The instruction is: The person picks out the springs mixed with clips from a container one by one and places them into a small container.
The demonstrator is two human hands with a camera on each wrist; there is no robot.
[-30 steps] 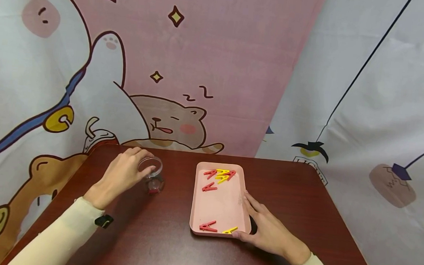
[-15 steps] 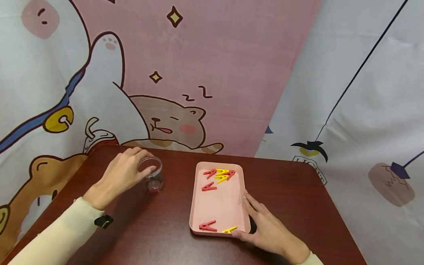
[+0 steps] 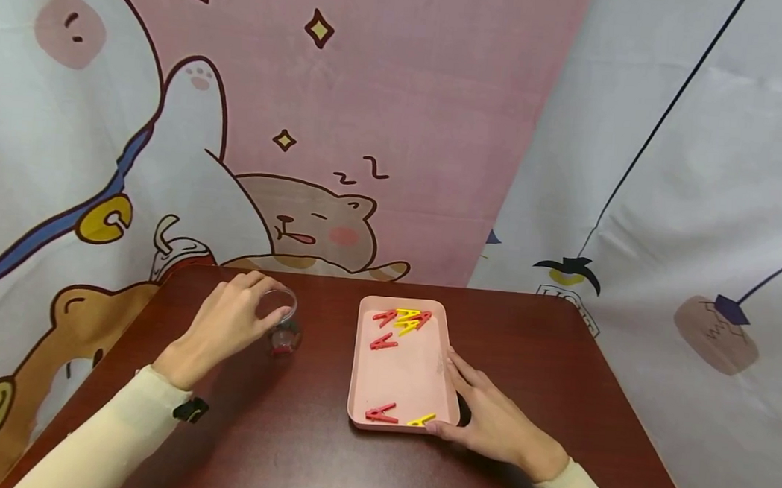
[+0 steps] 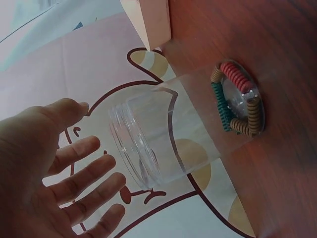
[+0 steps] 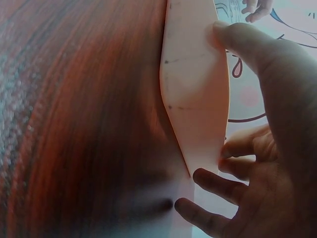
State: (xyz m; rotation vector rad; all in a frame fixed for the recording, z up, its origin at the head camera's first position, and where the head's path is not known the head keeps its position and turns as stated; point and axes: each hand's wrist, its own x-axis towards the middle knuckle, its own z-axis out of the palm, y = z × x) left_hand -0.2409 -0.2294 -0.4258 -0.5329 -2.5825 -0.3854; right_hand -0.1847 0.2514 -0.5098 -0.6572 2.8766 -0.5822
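A clear plastic jar (image 4: 168, 129) stands upright on the table at the left, with small ridged red, green and brown coil-like pieces (image 4: 225, 109) around its bottom. My left hand (image 3: 228, 323) is at the jar's mouth, thumb and fingers spread apart beside the rim; the left wrist view has it close to the rim and holding nothing. Right of the jar lies a pink tray (image 3: 403, 379) with several red and yellow clothespins (image 3: 403, 319) in it. My right hand (image 3: 488, 414) rests against the tray's near right corner, thumb on the near edge and fingers along the right side.
The dark red-brown wooden table (image 3: 311, 448) carries both tray and jar. A printed cartoon curtain (image 3: 398, 125) hangs right behind its far edge. Each wrist wears a dark band (image 3: 190, 409) over a cream sleeve.
The head view has shifted slightly. Both hands, the jar, the tray and the clothespins keep their places.
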